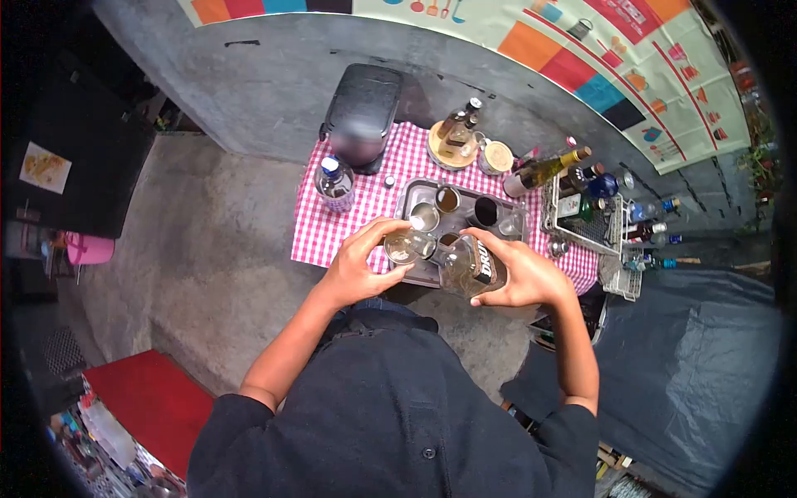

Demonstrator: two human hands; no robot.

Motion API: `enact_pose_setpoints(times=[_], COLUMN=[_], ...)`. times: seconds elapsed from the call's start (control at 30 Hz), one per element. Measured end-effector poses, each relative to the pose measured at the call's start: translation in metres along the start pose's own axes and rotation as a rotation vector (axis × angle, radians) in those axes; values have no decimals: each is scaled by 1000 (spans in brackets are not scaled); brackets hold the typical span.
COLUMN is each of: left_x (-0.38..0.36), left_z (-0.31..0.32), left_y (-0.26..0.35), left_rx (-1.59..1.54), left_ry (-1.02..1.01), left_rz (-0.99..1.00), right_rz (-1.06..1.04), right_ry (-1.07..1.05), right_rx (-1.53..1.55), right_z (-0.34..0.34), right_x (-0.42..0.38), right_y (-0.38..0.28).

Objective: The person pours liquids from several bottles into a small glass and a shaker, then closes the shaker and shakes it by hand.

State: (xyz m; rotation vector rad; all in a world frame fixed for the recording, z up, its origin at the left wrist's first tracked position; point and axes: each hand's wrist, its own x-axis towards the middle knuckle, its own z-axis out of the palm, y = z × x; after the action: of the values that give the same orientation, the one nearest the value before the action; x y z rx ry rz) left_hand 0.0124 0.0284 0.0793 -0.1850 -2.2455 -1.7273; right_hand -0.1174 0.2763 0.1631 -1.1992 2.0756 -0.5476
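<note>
My left hand [361, 266] is closed around a clear drinking glass [403, 246] with a little pale liquid in it. In my right hand [529, 272] is a clear glass bottle [462, 270] with a dark label, tilted so that its neck reaches the rim of the glass. Both are over the near edge of a grey metal tray [404, 199]. On the tray stand a glass of brown liquid [447, 197], a glass of dark liquid [484, 212] and a metal cup [424, 217]. Part of another brown-filled glass shows behind the bottle's neck.
A pink checked cloth [311, 236] covers the table. A capped water bottle [334, 187] and a black bin-like container [363, 108] stand left. Behind the tray is a round wooden tray [440, 153] with bottles; a wire basket [585, 236] of bottles and a wine bottle [544, 173] stand right.
</note>
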Motion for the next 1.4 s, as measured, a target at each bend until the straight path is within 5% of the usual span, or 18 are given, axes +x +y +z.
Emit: enact_pose_setpoints(times=[0.5, 0.63, 0.9, 1.27, 1.4], left_x=[-6, -9, -6, 6, 12], left_z=[-105, -121, -142, -152, -146], left_y=[-12, -21, -38, -46, -47], left_rx=[18, -3, -44, -86, -89], left_ry=[177, 210, 146, 26, 7], left_rz=[-296, -298, -301, -298, -282], right_rz=[32, -25, 81, 180, 137], right_ry=[596, 717, 756, 884, 702], right_rx=[597, 531, 763, 579, 475], right_z=[97, 128, 158, 184, 179], right_x=[128, 173, 241, 250, 238], right_y=[27, 43, 73, 85, 75])
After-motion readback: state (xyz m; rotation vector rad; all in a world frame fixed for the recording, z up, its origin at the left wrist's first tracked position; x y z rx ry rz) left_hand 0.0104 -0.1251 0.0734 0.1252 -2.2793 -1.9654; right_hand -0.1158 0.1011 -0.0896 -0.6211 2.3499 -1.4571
